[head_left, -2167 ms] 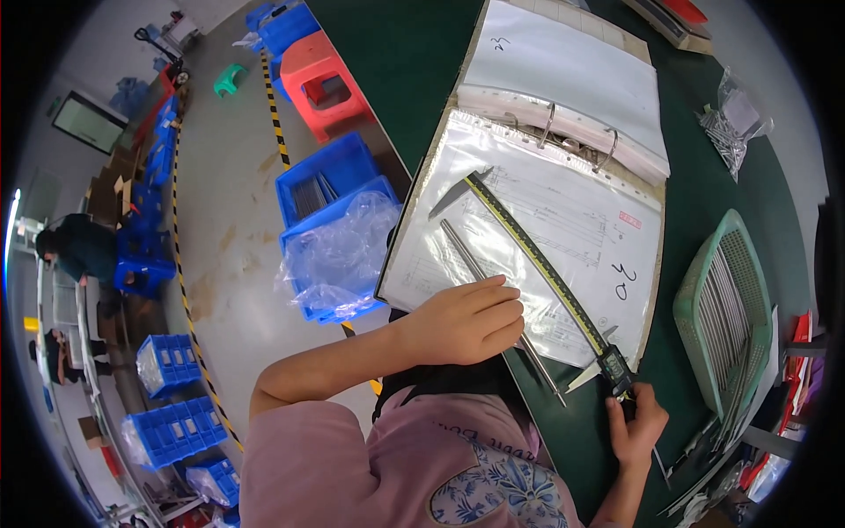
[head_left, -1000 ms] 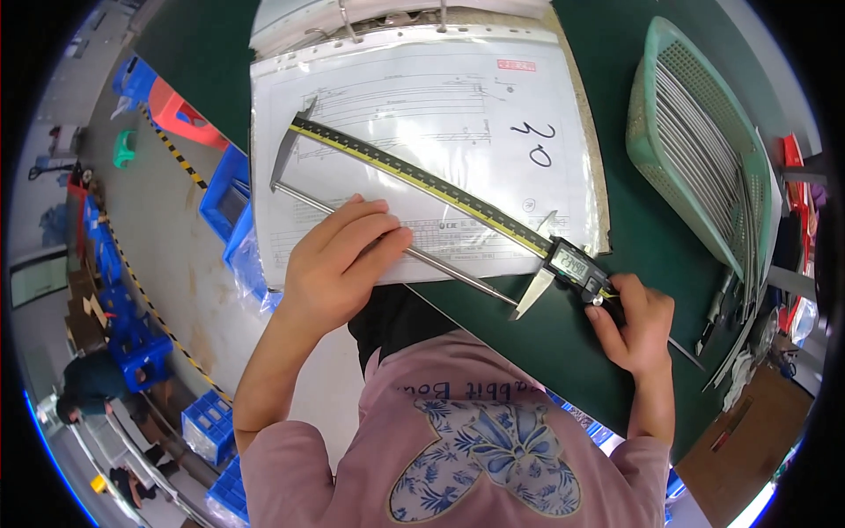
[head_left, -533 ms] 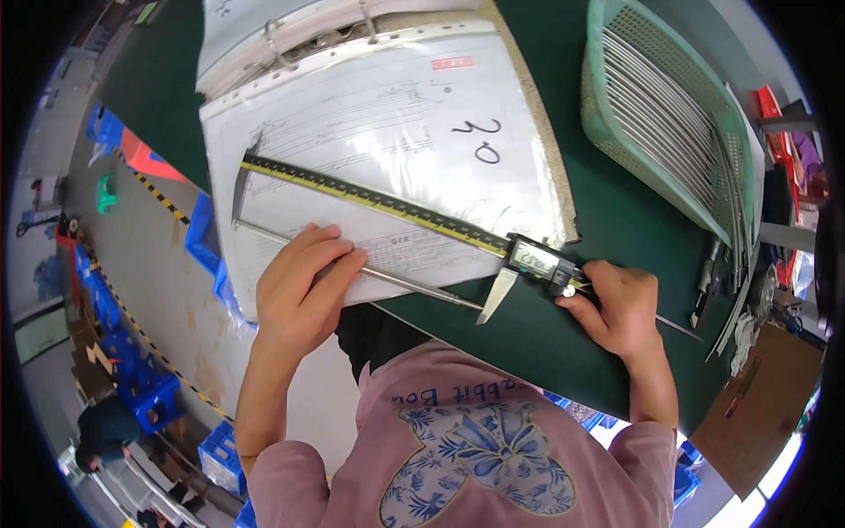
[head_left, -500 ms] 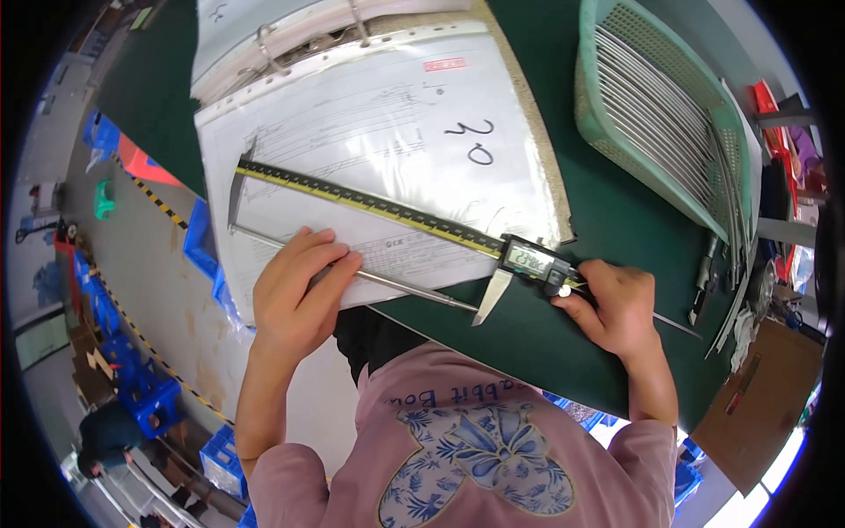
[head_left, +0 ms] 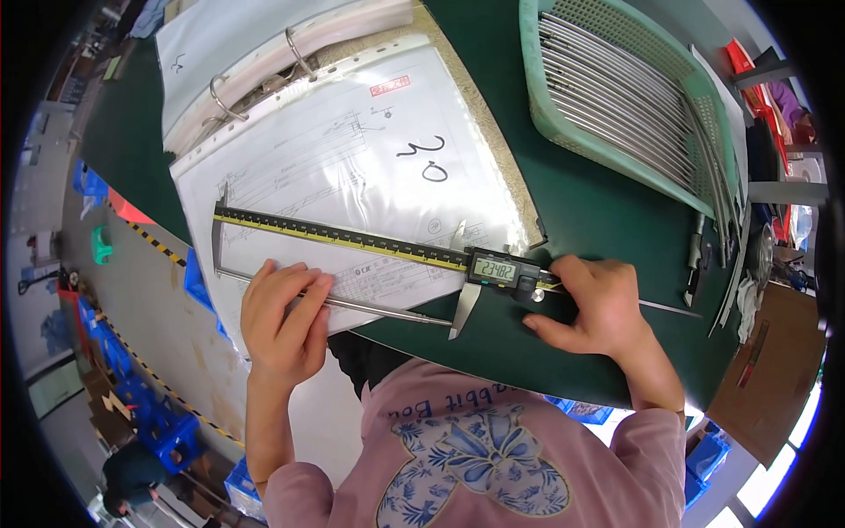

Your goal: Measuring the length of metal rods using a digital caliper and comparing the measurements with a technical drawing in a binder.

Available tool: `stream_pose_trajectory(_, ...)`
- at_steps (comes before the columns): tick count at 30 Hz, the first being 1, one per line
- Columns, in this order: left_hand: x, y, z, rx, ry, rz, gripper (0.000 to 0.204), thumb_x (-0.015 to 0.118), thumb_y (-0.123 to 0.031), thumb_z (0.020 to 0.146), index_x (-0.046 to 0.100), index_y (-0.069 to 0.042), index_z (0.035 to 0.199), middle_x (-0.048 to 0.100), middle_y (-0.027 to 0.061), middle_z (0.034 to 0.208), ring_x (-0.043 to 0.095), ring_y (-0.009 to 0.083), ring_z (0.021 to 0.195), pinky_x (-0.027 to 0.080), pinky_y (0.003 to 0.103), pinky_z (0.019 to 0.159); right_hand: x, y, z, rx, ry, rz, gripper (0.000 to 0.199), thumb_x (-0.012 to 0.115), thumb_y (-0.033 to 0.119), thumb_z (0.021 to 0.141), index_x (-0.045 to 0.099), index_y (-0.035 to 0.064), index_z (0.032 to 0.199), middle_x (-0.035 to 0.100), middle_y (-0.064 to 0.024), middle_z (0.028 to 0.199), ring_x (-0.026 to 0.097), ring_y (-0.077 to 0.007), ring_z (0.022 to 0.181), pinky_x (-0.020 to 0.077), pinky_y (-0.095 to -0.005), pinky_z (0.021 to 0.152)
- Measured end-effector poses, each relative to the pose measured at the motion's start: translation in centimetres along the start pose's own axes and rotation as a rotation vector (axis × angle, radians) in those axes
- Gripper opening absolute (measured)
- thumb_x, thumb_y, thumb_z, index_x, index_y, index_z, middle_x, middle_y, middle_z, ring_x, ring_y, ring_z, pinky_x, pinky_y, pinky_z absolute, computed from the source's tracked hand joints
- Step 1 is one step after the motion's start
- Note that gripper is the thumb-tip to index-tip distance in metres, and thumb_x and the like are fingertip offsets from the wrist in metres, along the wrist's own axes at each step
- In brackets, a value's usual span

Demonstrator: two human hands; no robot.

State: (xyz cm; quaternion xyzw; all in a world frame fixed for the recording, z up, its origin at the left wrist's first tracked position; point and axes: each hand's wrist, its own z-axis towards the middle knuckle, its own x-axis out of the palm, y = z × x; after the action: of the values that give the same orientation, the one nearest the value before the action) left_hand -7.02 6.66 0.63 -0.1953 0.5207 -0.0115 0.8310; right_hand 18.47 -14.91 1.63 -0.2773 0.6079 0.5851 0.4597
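While a pink shirt (head_left: 607,475) w/ blue print fills bottom centre, L hand (head_left: 286,321) pinches a slim metal rod (head_left: 392,311) btwn thumb & fingers, left of frame centre. R hand (head_left: 598,304), right of centre, lies over the end of a digital caliper (head_left: 343,233); its thumb stands apart from index finger, can't tell if the hidden fingers grip. Rod slants just below the caliper beam, L end at tip of the fixed jaw, R end at the sliding jaw; both appear to touch. Display (head_left: 495,269) faces up. Under caliper & part of rod: open ring binder (head_left: 480,106) w/ sleeved drawing sheet, upper left to centre, on the green counter (head_left: 598,202). Upper right: mesh basket (head_left: 572,132), pale green, w/ a row of metal rods (head_left: 616,97) inside. Just below it, a slim dark-tipped tool (head_left: 694,260). Brown panel (head_left: 761,370) at right edge. Farther off, left side: floor (head_left: 167,326) w/ black-yellow tape (head_left: 163,251), small green stool (head_left: 101,245) at mid-left; lower left, blue stool (head_left: 176,440) & a bent-over person in dark top (head_left: 132,475).
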Motion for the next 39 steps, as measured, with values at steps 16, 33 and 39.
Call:
stream_pose_trajectory(16,-4.9,-3.1,9.0,0.397,0.162,0.212,0.018,0.063,0.002,0.070,0.060,0.001,0.087,0.061,0.0126,0.089,0.061,0.0310,0.080,0.051,0.040,0.067,1.0,-0.9,-0.4,0.031,0.037,0.077,0.033,0.057,0.038,0.079,0.046,0.0069,0.075,0.050,-0.0081,0.054,0.055,-0.0296,0.048,0.0428,-0.0406,0.043)
stream_pose_trajectory(33,16.5,-20.3,34.9,1.271,-0.004,-0.088,0.022,0.057,-0.003,0.067,0.055,-0.007,0.088,0.056,0.0052,0.088,0.061,0.0219,0.077,0.051,0.031,0.059,1.1,-0.7,-0.8,0.034,0.037,0.326,0.029,0.060,0.026,0.077,0.056,-0.0019,0.083,0.062,-0.0150,0.065,0.063,-0.0323,0.063,0.0503,-0.0420,0.058)
stream_pose_trajectory(39,17.4,-20.0,34.9,1.034,0.310,-0.280,0.029,0.054,0.004,0.069,0.057,-0.006,0.097,0.059,0.0066,0.100,0.061,0.0282,0.083,0.051,0.036,0.068,1.0,-0.9,-0.8,0.022,0.023,0.328,0.028,0.060,0.025,0.076,0.056,-0.0020,0.083,0.062,-0.0144,0.065,0.063,-0.0318,0.063,0.0505,-0.0415,0.059)
